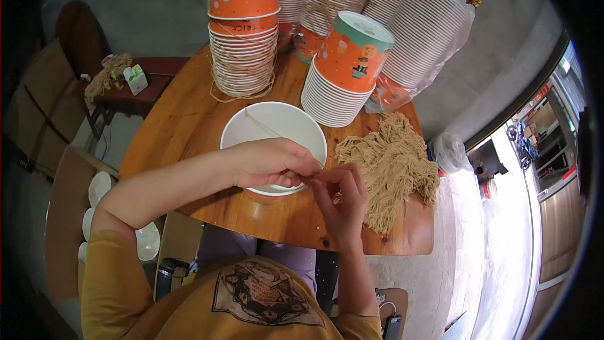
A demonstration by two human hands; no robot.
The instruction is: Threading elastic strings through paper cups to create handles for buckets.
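Note:
A white paper bucket (233, 127) stands with its mouth up at the table's near side, in front of me. A thin tan string (261, 123) runs from its far rim across the opening toward my fingers. My left hand (280, 162) reaches over the bucket, fingers closed in a pinch on the string. Just right of the bucket, my right hand (343, 195) meets it, thumb and fingertips pinched together where the string ends up. The exact grip between the fingertips is too small to see. Beside my right hand lies a heap of tan strings (393, 167).
Nested orange-and-white paper buckets (244, 56) stand on the wooden table (170, 145) at the back left, with string around them. Another upside-down stack (340, 75) stands right of centre. Behind are plastic-wrapped stacks (428, 19). A cardboard box (63, 214) sits at lower left.

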